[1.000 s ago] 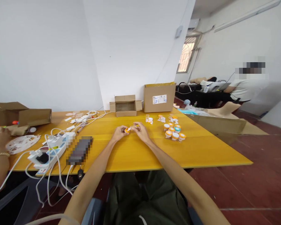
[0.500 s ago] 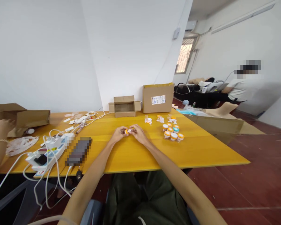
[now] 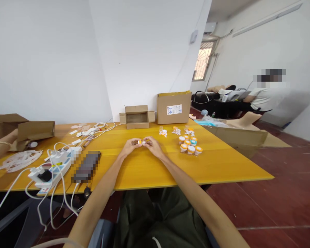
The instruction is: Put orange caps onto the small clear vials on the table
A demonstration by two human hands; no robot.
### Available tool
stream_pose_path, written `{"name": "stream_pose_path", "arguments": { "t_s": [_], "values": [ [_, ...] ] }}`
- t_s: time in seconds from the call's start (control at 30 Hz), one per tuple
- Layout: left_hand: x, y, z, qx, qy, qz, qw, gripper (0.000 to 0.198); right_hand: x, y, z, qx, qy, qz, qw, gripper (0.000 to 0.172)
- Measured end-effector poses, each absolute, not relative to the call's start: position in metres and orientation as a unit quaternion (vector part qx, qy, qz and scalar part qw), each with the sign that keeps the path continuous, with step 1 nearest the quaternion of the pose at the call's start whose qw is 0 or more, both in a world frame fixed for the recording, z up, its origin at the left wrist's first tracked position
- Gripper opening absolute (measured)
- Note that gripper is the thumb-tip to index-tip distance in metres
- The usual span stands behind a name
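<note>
In front of me, just above the table, my left hand (image 3: 129, 147) pinches a small jar with an orange lid (image 3: 139, 142). The fingers of my right hand (image 3: 153, 147) are closed on something small and white (image 3: 144, 142) right beside it. Whether that white thing is part of the jar or a separate piece, I cannot tell. To the right stands a group of small jars (image 3: 191, 148) with orange, white and teal lids. Behind them lie three small heaps of white bits (image 3: 178, 132) with open jars and lids.
An open cardboard box (image 3: 137, 125) and a taller closed carton (image 3: 165, 115) stand against the wall. On the left are a power strip (image 3: 67, 163) with cables, a phone (image 3: 87, 167), a plastic bag (image 3: 22, 160) and another box (image 3: 36, 134) with a co-worker's arm (image 3: 2, 146) in it.
My fingers have shifted around the orange-lidded jar, and its orange and white side now shows more plainly. At the far left, the co-worker's arm has moved deeper into the box.
</note>
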State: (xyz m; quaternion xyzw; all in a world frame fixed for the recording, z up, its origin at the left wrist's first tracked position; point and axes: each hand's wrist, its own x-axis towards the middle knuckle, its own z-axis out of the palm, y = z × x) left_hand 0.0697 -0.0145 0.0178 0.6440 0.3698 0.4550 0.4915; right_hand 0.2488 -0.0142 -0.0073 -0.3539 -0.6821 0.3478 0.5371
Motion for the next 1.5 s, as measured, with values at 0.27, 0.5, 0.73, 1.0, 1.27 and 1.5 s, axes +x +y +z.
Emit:
{"name": "stream_pose_path", "arguments": {
  "t_s": [0.27, 0.5, 0.73, 1.0, 1.27, 1.5],
  "values": [
    [0.073, -0.018, 0.022, 0.629, 0.371, 0.445, 0.519, 0.048, 0.247, -0.017, -0.004, -0.339, -0.679, 0.349, 0.55, 0.019],
    [0.074, -0.019, 0.023, 0.633, 0.363, 0.439, 0.523, 0.052, 0.247, -0.019, -0.004, -0.337, -0.691, 0.321, 0.553, 0.017],
    [0.075, -0.022, 0.026, 0.64, 0.363, 0.436, 0.518, 0.05, 0.247, -0.022, 0.0, -0.356, -0.689, 0.308, 0.552, 0.015],
    [0.074, -0.021, 0.024, 0.641, 0.362, 0.444, 0.511, 0.044, 0.248, -0.026, 0.004, -0.386, -0.706, 0.282, 0.523, 0.02],
    [0.071, -0.017, 0.019, 0.643, 0.365, 0.444, 0.506, 0.049, 0.25, -0.027, 0.004, -0.397, -0.718, 0.305, 0.484, 0.028],
    [0.071, -0.017, 0.02, 0.643, 0.368, 0.445, 0.502, 0.046, 0.247, -0.028, 0.005, -0.373, -0.718, 0.31, 0.499, 0.024]
  ]
}}
